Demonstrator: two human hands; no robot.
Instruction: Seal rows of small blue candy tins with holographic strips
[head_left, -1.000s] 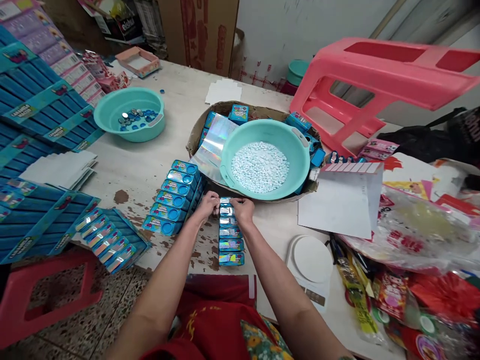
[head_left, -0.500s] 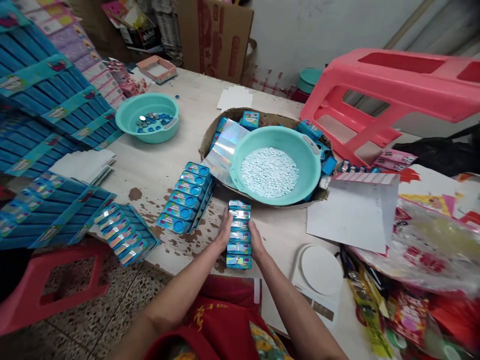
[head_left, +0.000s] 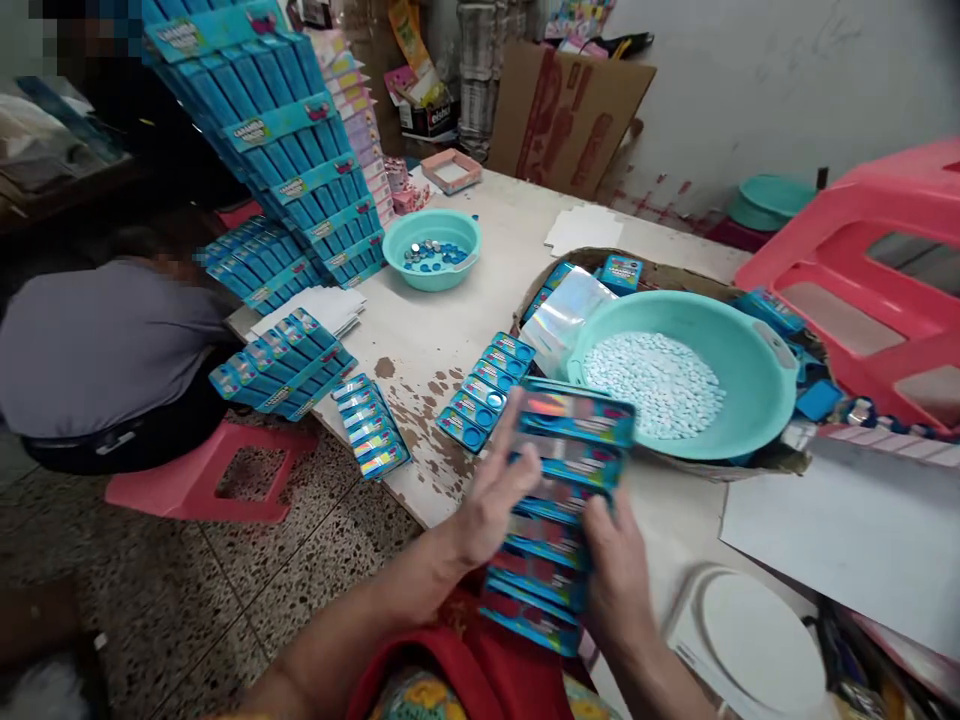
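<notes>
A row of several blue boxes is raised close to the camera, tilted and slightly blurred. My right hand grips its right side. On its left side, my left hand presses against the row, the thumb over the front. Behind it stands another row of blue boxes with round lids. A large teal basin of pale candies rests on a cardboard box. Farther left, a smaller teal basin holds blue and silvery pieces.
Blue box stacks rise at the left, with a small row on the table edge. A person bends beside a pink stool. A white scale lies right; a large pink stool stands behind.
My hands have lifted the row of boxes from near the table edge toward the camera and tilted it. The view has turned left, bringing the bending person into sight.
</notes>
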